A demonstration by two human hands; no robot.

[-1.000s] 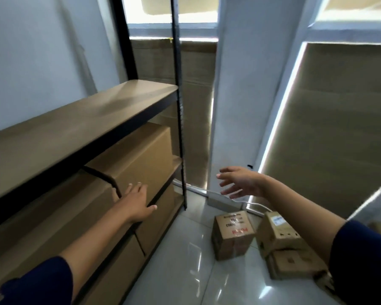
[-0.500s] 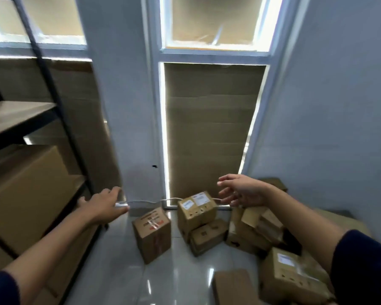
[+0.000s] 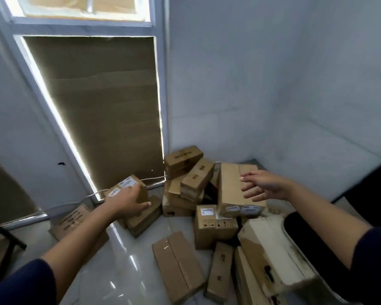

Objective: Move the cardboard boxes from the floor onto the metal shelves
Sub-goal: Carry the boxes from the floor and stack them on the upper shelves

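Observation:
Several cardboard boxes lie in a loose pile on the floor in the room's corner. My left hand (image 3: pixel 128 202) hovers with relaxed fingers in front of a small labelled box (image 3: pixel 128 187) near the window. My right hand (image 3: pixel 262 187) is spread open above a tall upright box (image 3: pixel 233 190) in the middle of the pile. Neither hand holds anything. A flat box (image 3: pixel 177 266) lies nearest on the tiles. Only a dark leg of the metal shelf (image 3: pixel 7 232) shows at the far left edge.
A window covered with cardboard (image 3: pixel 106 115) fills the wall ahead, with a white cable (image 3: pixel 75 202) running along its base. White walls meet in the corner behind the pile. A worn white-and-brown box (image 3: pixel 271 249) lies at the right. Glossy floor tiles (image 3: pixel 119 267) show below.
The view has swung right, away from the shelves and toward the box pile. Both hands have moved with it and now reach out over the boxes.

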